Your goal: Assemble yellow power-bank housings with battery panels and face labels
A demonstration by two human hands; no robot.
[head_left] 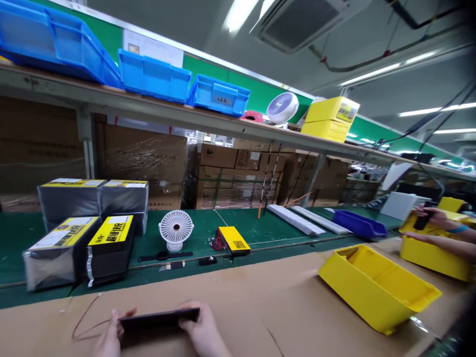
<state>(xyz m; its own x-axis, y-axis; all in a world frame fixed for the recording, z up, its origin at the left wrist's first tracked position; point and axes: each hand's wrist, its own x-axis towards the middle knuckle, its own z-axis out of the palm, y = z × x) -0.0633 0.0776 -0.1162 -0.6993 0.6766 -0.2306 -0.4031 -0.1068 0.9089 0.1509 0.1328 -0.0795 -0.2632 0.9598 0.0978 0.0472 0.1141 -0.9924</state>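
Beyond the black panel (158,323), "超级快充" on a yellow label (111,230)

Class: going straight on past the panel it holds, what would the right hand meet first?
The right hand would probably meet the small dark strip near the watch, though depth is unclear.

A dark flat object (158,321) is held at its two ends by the left hand (110,334) and the right hand (200,325) over brown cardboard (267,292) on the worktop (205,223). A white fan (176,228) is placed beyond, near a yellow-topped box (234,239); blue bins (154,77) are lined up on the shelf (148,104) above.
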